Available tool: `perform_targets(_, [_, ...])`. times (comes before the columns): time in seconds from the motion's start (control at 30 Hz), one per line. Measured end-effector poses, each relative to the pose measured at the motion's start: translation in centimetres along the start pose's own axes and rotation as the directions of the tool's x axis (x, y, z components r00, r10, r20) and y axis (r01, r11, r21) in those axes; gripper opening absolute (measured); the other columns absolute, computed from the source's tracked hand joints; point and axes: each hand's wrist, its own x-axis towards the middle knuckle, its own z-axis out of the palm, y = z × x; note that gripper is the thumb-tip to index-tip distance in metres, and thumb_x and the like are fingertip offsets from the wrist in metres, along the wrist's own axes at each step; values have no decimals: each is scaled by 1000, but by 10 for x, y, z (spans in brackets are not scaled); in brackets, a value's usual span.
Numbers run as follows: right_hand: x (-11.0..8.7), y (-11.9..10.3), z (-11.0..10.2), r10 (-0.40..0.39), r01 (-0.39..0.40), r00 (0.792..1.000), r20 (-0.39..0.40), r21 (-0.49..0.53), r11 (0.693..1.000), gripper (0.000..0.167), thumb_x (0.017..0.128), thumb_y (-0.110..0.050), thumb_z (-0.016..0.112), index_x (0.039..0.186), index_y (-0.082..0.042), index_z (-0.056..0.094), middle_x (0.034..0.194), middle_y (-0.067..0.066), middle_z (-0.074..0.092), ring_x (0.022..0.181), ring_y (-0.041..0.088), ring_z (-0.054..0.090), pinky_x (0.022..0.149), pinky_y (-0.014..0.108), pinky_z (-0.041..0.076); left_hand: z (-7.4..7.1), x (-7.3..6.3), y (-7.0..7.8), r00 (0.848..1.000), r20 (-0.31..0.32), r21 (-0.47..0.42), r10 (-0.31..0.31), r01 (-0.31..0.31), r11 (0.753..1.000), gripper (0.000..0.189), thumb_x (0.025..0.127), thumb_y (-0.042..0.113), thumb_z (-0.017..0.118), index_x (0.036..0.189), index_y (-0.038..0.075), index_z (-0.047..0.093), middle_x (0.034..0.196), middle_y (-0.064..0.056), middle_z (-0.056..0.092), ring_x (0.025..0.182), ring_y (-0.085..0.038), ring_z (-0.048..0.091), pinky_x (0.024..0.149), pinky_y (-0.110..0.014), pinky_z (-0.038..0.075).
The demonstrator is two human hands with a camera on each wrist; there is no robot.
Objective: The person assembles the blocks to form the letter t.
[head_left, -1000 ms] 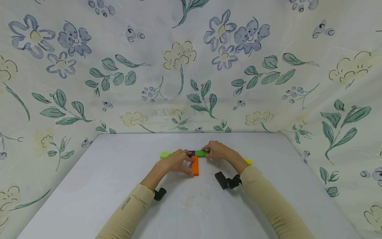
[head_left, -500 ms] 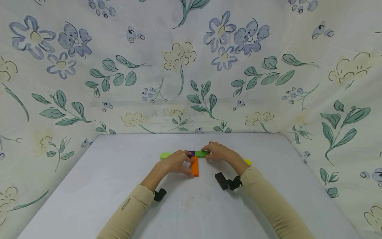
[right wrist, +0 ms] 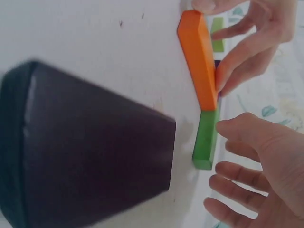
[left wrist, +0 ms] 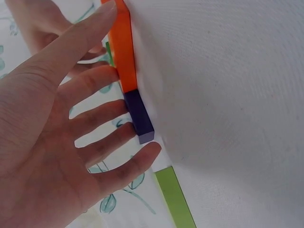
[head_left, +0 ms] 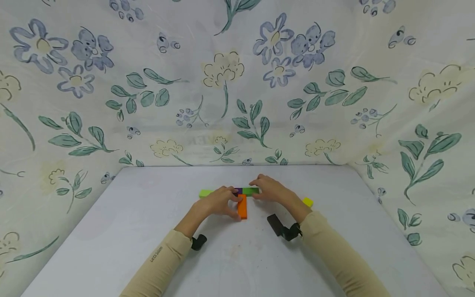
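Note:
In the head view an orange block (head_left: 242, 207) lies lengthwise toward the person. My left hand (head_left: 219, 202) holds it with the thumb at its near end and the index finger near its far end. The other left fingers rest along a dark purple block (left wrist: 138, 116), which meets the orange one's far end. A green block (right wrist: 205, 140) extends to the right from that junction. Beside its right end is my right hand (head_left: 275, 190), fingers spread and relaxed; in the right wrist view its thumb sits close to the green block's edge.
To the left, past a small gap from the purple block, lies a light green block (left wrist: 175, 197). A yellow block (head_left: 308, 202) sits beyond the right forearm. Black wrist-worn camera parts (head_left: 275, 225) hang over the white table (head_left: 237, 264). Floral cloth (head_left: 237, 103) rises behind it.
My right hand has loosened from the green block and shifted slightly, baring more of the block's right end. The left hand and the orange block stay put.

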Motion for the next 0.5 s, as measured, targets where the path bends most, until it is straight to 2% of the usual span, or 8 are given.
perform_targets(0.23, [-4,-6,4,3,-3,1000,-12,12,1000,47,90,-32,72,132,-14,63,120,11,60,98,19,55,96,36,52,-2,0,1,1000,8,-18,-5,5,1000,66,73,47,84,128,16,66,148,-11,49,131,-32,47,111,-45,40])
perform_targets(0.5, [-10,-13,6,-2,2,999,-52,-2,1000,48,90,-35,70,133,-14,62,123,10,61,106,23,55,98,39,50,-5,1,2,1000,13,-22,-17,17,1000,65,73,48,83,128,17,67,148,-11,49,132,-32,47,112,-45,39])
